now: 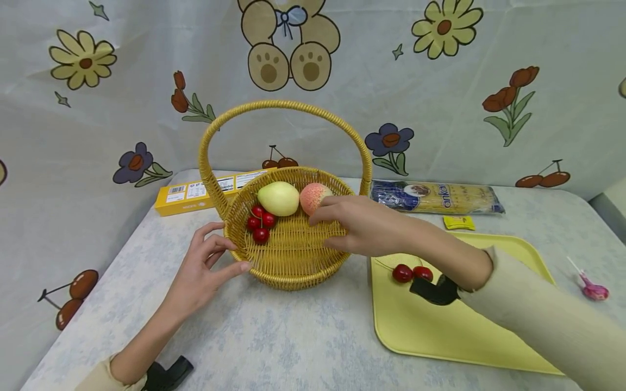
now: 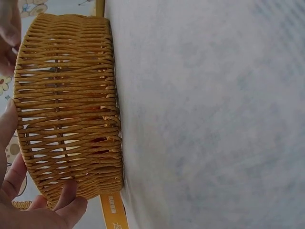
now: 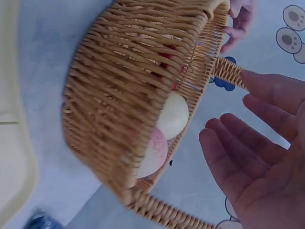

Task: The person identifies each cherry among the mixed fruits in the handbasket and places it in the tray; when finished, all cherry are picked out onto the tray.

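Observation:
A round wicker basket (image 1: 293, 279) with a tall arched handle stands on the table. Inside lie a pale yellow pear (image 1: 280, 199), a pink peach (image 1: 313, 196) and several red cherries (image 1: 261, 234). My left hand (image 1: 202, 269) grips the basket's left front rim, fingers bent against its side in the left wrist view. Above the right side of the basket hovers my right hand (image 1: 359, 225), partly covering the peach. The right wrist view shows its fingers (image 3: 224, 167) loosely bent and apart, with nothing between them.
Right of the basket is a yellow tray (image 1: 415, 336) with two red cherries (image 1: 403, 273), partly behind my right arm. Behind are a yellow box (image 1: 186, 200), a pasta packet (image 1: 435, 196) and a small yellow wrapper (image 1: 458, 222). A pink lollipop (image 1: 594, 289) lies far right.

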{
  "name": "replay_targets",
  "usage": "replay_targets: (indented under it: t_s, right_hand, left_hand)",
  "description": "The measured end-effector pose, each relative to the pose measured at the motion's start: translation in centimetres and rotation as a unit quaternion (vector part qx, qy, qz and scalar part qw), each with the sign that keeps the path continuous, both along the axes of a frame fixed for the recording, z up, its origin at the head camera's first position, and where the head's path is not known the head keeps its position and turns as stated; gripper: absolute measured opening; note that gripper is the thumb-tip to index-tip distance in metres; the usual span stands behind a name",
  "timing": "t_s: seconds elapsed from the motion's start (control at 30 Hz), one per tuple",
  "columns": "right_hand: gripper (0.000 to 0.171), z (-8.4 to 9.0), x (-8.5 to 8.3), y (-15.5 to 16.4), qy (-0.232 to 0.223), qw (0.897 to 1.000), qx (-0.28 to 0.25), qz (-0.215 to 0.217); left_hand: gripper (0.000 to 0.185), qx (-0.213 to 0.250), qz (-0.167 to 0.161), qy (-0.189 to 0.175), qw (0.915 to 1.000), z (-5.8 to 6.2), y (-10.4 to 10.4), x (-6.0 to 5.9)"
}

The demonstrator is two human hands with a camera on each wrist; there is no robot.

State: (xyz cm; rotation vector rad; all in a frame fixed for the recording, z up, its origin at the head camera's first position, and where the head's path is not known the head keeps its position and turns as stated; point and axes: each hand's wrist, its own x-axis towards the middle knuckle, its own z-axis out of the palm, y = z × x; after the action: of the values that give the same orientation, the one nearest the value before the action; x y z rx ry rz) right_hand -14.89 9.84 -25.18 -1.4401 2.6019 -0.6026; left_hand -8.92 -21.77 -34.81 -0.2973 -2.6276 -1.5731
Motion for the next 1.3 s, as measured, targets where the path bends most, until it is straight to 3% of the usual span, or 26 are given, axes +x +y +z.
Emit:
replay_targets:
  t_s: [0.27, 0.47, 0.73, 1.1, 1.3]
  right_hand:
    - [0.042, 0.3, -3.4, -5.1, -0.022, 0.994, 0.083, 0.064]
    - [0.044, -0.2, -4.8, -8.5, -0.097, 0.981, 0.146, 0.084]
    - [0.046, -1.7, -6.0, -12.2, -0.115, 0.965, 0.217, 0.087]
    - [0.051, -3.0, -6.7, -13.7, -0.142, 0.956, 0.243, 0.089]
    - [0.045, -3.3, -6.9, -13.9, -0.153, 0.952, 0.244, 0.102]
  left_hand:
    - [0.030, -0.001, 0.000, -0.004, 1.0000, 0.0, -0.1, -0.1]
    - [0.029, -0.001, -0.002, -0.010, 0.9999, 0.1, 0.0, -0.1]
    - [0.028, 0.003, -0.005, -0.010, 0.9999, 0.1, -0.1, 0.0]
    - [0.028, 0.007, -0.011, -0.008, 0.9999, 0.0, -0.1, 0.0]
    - [0.029, 0.005, -0.012, -0.009, 0.9999, 0.1, -0.2, -0.2]
